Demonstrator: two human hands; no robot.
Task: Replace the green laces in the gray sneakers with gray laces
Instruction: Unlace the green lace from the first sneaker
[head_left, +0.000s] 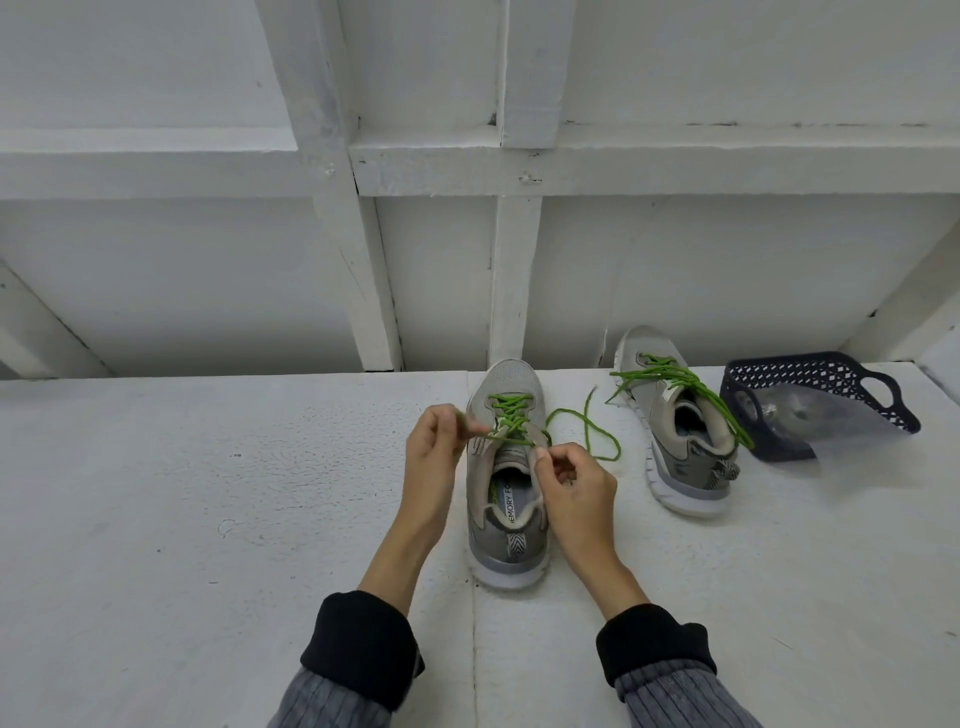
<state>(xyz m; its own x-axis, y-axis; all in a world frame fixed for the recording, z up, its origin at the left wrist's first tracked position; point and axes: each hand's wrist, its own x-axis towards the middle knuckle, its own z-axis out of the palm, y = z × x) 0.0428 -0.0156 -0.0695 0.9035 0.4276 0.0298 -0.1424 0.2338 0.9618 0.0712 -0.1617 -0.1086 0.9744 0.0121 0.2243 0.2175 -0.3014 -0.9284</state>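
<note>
From the head camera, a gray mesh sneaker (506, 467) stands on the white painted tabletop (208, 519), toe away. The left hand (434, 447) pinches its bright green lace (511, 415); the right hand (571, 478) pinches the sneaker's upper edge. A second gray sneaker (675, 431) lies beside a dark blue perforated plastic basket (815, 395).

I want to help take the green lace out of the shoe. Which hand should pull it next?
Probably the left hand. It already pinches the green lace beside the near sneaker and has open space to pull sideways. The right hand grips the shoe's collar, steadying it.
</note>
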